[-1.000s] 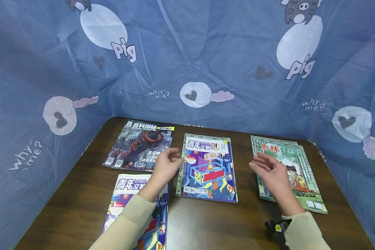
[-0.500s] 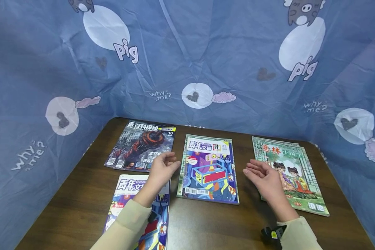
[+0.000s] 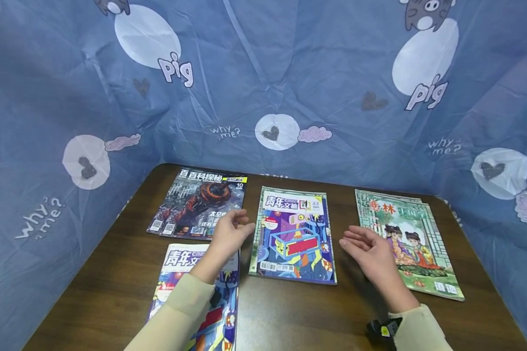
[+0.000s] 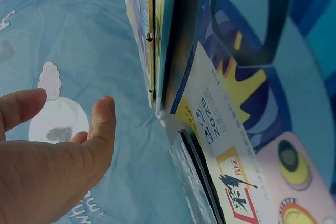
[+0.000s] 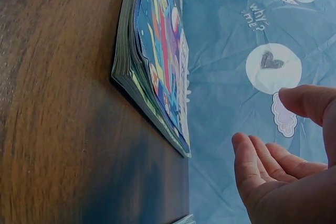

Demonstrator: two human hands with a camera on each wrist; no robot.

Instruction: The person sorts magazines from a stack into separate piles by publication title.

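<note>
A purple magazine with a white title band (image 3: 296, 239) lies at mid-table on a green-edged one, forming a small pile with thick page edges in the right wrist view. My left hand (image 3: 229, 236) hovers just left of this pile, thumb and fingers apart, holding nothing. Its forearm crosses over a matching purple magazine (image 3: 177, 261) at the front left, hiding part of the cover. To the right of the pile is my right hand (image 3: 373, 253), fingers loosely extended and thumb spread in the right wrist view. It overlaps the left edge of some green magazines (image 3: 426, 253).
At the back left lies a dark magazine (image 3: 202, 200) with a red machine on its cover. The brown wooden table (image 3: 285, 312) is enclosed by a blue printed cloth (image 3: 228, 87) rising behind and at both sides. A black strap device (image 3: 384, 329) sits at my right wrist.
My right hand has shifted left, from over the green magazines toward the middle pile. My left hand has drawn slightly left. The magazines have stayed where they were.
</note>
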